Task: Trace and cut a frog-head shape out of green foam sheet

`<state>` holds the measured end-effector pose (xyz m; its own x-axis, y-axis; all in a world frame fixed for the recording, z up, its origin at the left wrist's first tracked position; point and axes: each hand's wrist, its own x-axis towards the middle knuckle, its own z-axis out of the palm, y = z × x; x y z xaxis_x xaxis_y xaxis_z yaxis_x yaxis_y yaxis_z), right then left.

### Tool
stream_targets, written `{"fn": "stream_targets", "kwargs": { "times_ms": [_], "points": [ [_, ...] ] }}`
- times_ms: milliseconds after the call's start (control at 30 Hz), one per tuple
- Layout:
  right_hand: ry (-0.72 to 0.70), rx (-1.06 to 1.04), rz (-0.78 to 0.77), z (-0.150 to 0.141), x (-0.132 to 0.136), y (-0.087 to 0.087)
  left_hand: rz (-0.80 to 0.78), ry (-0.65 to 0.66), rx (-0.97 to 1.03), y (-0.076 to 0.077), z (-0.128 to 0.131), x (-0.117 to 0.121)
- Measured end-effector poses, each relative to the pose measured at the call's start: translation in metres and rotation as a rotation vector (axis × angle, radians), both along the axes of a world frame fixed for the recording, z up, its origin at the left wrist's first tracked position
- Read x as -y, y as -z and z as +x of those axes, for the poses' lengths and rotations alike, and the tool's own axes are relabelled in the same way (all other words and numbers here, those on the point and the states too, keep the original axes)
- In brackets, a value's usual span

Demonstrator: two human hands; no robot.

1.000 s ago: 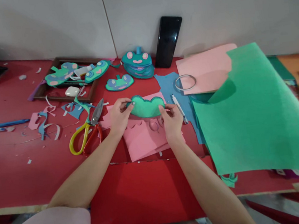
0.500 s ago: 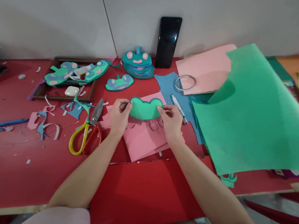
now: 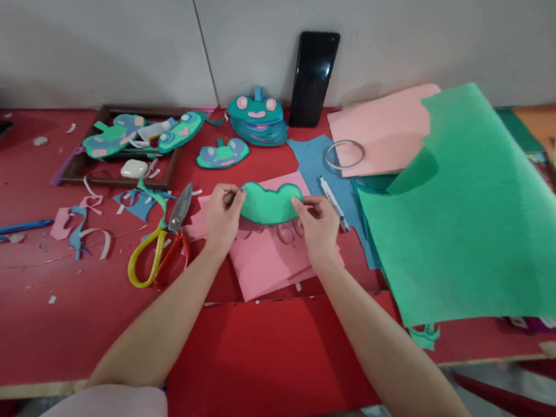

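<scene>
The left hand [image 3: 222,219] and right hand [image 3: 322,225] pinched a cut-out green shape [image 3: 270,204], its visible side lacking the eye patches [image 3: 242,103] of decorated faces [image 3: 222,154] beyond.

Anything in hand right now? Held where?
Yes: a green frog-shaped cutout, pinched by its two opposite ends, left hand on one, right hand on the other.

It was a craft workspace: scissors [image 3: 175,223] and scraps [image 3: 60,224] lay on the table [image 3: 25,331], a sheet [image 3: 471,233] near its front edge, cut-out faces [image 3: 256,114] near its back edge.
</scene>
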<state>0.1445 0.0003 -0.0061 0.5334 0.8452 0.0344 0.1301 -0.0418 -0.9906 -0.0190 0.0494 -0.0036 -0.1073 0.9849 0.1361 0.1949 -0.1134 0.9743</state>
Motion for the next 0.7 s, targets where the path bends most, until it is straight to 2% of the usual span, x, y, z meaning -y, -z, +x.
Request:
{"fn": "stream_targets", "kwargs": {
  "times_ms": [533,700],
  "points": [
    [0.007,0.020,-0.025,-0.0001,0.0004,-0.0018,-0.053,-0.045,-0.050,-0.0056,-0.0005,0.0025],
    [0.009,0.033,-0.021,0.0002,0.0002,-0.0017,-0.020,-0.052,-0.048,-0.0053,0.0000,0.0033]
  ]
}}
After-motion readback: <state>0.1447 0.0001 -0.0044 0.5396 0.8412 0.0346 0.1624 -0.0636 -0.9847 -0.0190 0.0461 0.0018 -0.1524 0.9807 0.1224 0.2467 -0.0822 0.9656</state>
